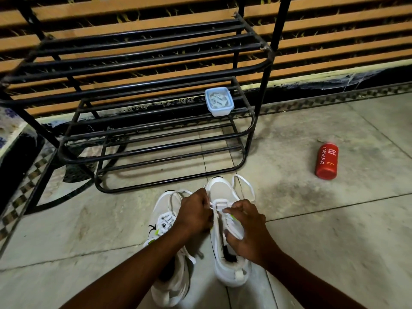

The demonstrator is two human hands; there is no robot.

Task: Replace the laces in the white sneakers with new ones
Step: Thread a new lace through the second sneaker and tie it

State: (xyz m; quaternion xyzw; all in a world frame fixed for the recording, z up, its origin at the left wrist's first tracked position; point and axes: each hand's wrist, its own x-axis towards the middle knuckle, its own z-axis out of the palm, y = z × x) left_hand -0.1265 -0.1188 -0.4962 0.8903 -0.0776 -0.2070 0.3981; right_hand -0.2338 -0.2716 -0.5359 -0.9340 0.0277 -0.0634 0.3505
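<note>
- Left sneaker [171, 270]: lying on the floor [312, 219] nearest the person, toe pointing away. A lace is sitting criss-crossed through its eyelets, with loose ends trailing at the toe and the heel. Whether that lace is old or new cannot be told.
- Right sneaker [227, 248]: standing just beside the left one, toe away, and being worked on. Only the lowest eyelets near the toe are carrying the white lace [244, 186]; the upper eyelets are showing bare, and a long loop is spilling past the toe onto the floor.
- Left hand [195, 211]: fingers are curling in, pinching the lace at the lower eyelets.
- Right hand [246, 230]: fingers are curling around the shoe's tongue and side, the forefinger and thumb pinching the lace at the crossing.
- Progress, as a judgement: this shoe is sitting at an early stage of lacing, or late in unlacing, with most rows left.
- Red bottle [326, 161]: lying on the floor, well apart to the right.
- Black metal rack [156, 139]: standing beyond the toes.
- Lidded plastic box [219, 101]: resting on a rack shelf, holding pale coiled strips, possibly laces.
</note>
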